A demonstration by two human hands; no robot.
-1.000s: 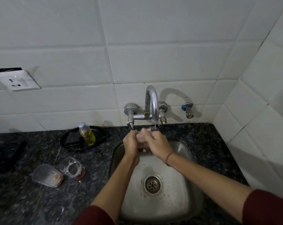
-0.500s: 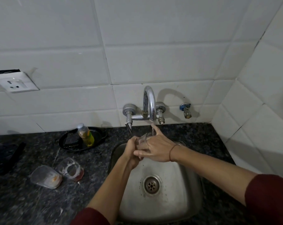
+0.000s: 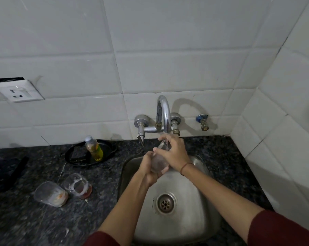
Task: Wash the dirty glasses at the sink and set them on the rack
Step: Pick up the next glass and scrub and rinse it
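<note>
White tiled walls (image 3: 168, 41); dark speckled countertop (image 3: 26, 219); wall socket (image 3: 19, 91) left.

Clear glass (image 3: 158, 163) gripped by left hand (image 3: 148, 172) and right hand (image 3: 175, 153). Matt steel sink (image 3: 191, 222) beneath, glossy chrome tap (image 3: 163, 110) above. Speckled stone counter (image 3: 26, 224) to their left.

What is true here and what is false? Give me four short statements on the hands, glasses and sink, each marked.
1. The left hand and the right hand hold one glass under the faucet. True.
2. The orange-smeared glass and the white-streaked glass sit in the sink. False: both are on the counter, left of the sink.
3. The bottle stands on the black tray. True.
4. A plug covers the drain. False: the drain is uncovered.
</note>
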